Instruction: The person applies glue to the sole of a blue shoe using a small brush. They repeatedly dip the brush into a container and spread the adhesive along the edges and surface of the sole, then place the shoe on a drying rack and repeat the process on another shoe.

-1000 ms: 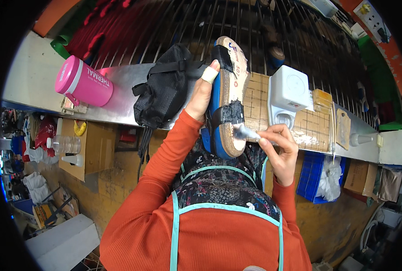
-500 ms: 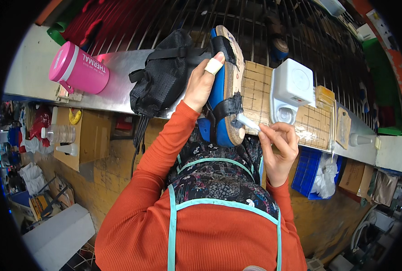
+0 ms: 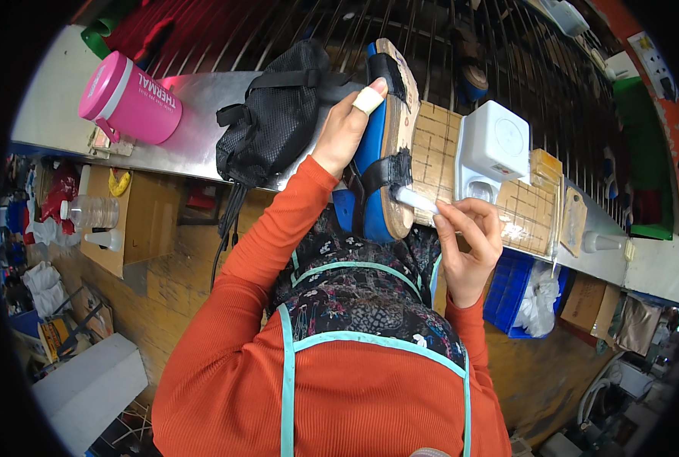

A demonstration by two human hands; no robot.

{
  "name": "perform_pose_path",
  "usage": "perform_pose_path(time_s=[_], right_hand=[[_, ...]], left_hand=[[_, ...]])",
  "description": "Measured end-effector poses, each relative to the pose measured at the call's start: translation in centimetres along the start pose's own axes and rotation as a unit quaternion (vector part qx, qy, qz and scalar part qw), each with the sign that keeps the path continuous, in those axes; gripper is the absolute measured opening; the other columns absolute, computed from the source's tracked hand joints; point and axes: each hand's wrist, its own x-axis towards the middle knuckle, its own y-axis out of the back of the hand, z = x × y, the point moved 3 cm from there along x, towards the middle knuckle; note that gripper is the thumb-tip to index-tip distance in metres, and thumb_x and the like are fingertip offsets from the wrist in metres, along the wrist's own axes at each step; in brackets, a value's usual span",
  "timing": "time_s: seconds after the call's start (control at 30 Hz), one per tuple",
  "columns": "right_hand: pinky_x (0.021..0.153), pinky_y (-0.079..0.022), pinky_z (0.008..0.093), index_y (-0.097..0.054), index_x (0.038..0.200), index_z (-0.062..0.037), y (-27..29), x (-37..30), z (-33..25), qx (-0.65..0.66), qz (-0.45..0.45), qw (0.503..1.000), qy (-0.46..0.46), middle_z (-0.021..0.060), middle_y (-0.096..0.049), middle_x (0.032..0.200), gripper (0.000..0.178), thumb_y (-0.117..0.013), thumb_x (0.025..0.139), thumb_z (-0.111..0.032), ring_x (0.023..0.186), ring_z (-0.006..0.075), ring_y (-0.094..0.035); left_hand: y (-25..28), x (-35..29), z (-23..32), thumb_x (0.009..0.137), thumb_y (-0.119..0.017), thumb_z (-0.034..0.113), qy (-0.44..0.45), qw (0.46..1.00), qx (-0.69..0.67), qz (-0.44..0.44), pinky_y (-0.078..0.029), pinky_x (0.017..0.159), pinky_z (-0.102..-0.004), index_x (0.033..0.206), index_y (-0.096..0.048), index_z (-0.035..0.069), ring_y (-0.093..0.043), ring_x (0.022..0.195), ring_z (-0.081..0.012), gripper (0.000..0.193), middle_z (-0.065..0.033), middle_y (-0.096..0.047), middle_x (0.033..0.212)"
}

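My left hand, with a pale wrap around its thumb, grips a sandal held on edge, its cork-coloured underside facing right. A blue form fills the sandal, and black straps wrap over onto the underside. Between the thumb and fingers of my right hand is a slim white tool. Its tip touches the underside near the lower strap's end, close to the sandal's lower end. The exact shape of that tip is too small to tell.
A white dispenser-like device stands on a taped board to the right. Left of the sandal are a black mesh bag and a pink thermal jug. Metal bars run behind the bench; a blue crate sits below.
The whole view has shifted slightly. My left hand keeps its hold on the sandal, while the white tool's tip has shifted a little along the underside near the lower strap.
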Motion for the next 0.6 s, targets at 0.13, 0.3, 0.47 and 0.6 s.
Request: perform_pose_path(time_s=[0.13,0.3,0.47,0.6], right_hand=[[0.073,-0.033,0.0291,-0.076,0.096,-0.0125,0.4,-0.1,0.7,0.043,-0.033,0.998,-0.009,0.002,-0.063,0.088,0.023,-0.078,0.073,-0.009,0.077,0.0148,-0.056],[0.073,-0.033,0.0292,-0.077,0.094,-0.0125,0.9,0.3,0.8,0.051,-0.043,0.998,0.015,0.0016,-0.063,0.086,0.023,-0.079,0.071,-0.008,0.077,0.0142,-0.055],[0.074,-0.032,0.0297,-0.077,0.093,-0.0132,1.7,1.5,-0.1,0.024,-0.061,0.994,0.086,0.001,-0.063,0.085,0.026,-0.079,0.068,-0.006,0.076,0.014,-0.056],[0.073,-0.03,0.0309,-0.077,0.094,-0.0151,2.2,3.1,-1.1,-0.001,-0.078,0.985,0.152,-0.0002,-0.063,0.084,0.028,-0.079,0.068,-0.007,0.075,0.0137,-0.056]], left_hand=[[-0.3,0.4,0.0,0.086,-0.056,0.065,0.028,0.999,-0.031,-0.023,-0.047,0.084,-0.027,0.116,-0.06,-0.007,-0.06,0.092,-0.0151,0.078,-0.0116,-0.064,0.103],[-1.1,0.2,0.6,0.092,-0.051,0.06,0.079,0.99,-0.086,-0.074,-0.052,0.084,-0.0273,0.126,-0.058,0.003,-0.065,0.093,-0.0133,0.067,-0.0079,-0.067,0.111],[-2.2,-0.2,0.8,0.086,-0.049,0.07,0.153,0.967,-0.141,-0.148,-0.051,0.087,-0.0302,0.125,-0.059,0.005,-0.065,0.097,-0.0175,0.077,-0.0116,-0.066,0.114],[-2.6,-0.3,0.4,0.092,-0.046,0.062,0.227,0.946,-0.181,-0.143,-0.055,0.08,-0.0287,0.127,-0.058,0.007,-0.067,0.092,-0.0145,0.067,-0.0091,-0.067,0.113]])
